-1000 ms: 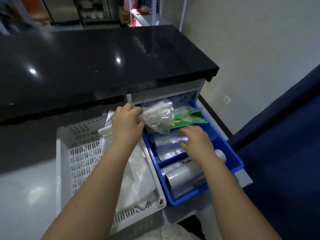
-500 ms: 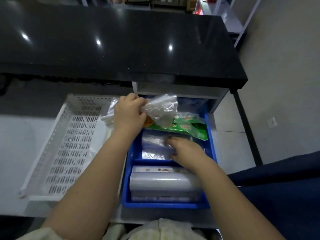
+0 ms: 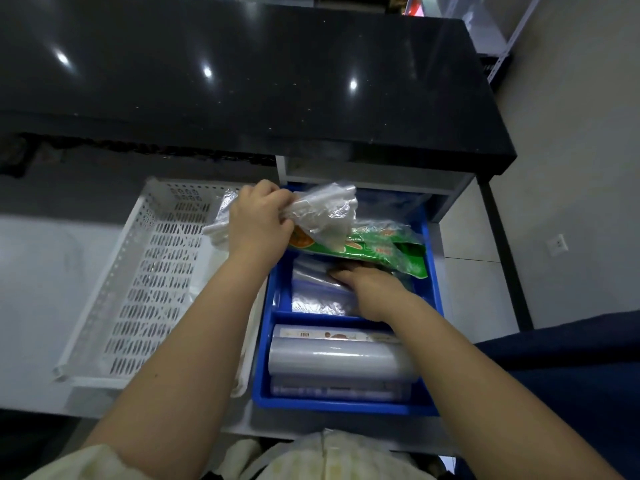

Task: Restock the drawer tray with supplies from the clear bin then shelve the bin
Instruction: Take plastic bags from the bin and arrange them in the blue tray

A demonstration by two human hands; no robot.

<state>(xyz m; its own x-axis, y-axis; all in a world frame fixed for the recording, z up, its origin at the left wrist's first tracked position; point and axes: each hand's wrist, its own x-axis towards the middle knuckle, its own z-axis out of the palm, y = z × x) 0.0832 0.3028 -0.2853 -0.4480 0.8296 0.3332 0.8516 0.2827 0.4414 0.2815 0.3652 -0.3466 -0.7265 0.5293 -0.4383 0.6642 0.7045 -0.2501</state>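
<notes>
Drawer open under desk, two hands at the blue tray

Desk: black glossy top with ceiling lights reflected in it. The drawer is pulled out below its front edge, at the right end.

Blue tray: sits in the drawer and is divided crosswise into compartments.
- Near compartment: roll of clear film lying crosswise, a long flat box just behind it, another box against the near wall.
- Middle compartment: flat clear plastic packs.
- Far compartment: green printed packet lying slantwise, its right end overhanging the middle compartment.

Left hand: raised over the tray's far-left corner, fingers clenched around a crumpled clear plastic bag. The loose end of the bag hangs over the green packet.

Right hand: down in the middle compartment, knuckles up, lying on the clear packs. Fingertips reach under the edge of the green packet. Cannot tell whether it grips anything or only presses.

White perforated bin: beside the tray, on its left, touching or nearly so. White plastic sheeting lies bunched along its right side, partly behind the left forearm.

Pale sleeve shows at the bottom edge.
</notes>
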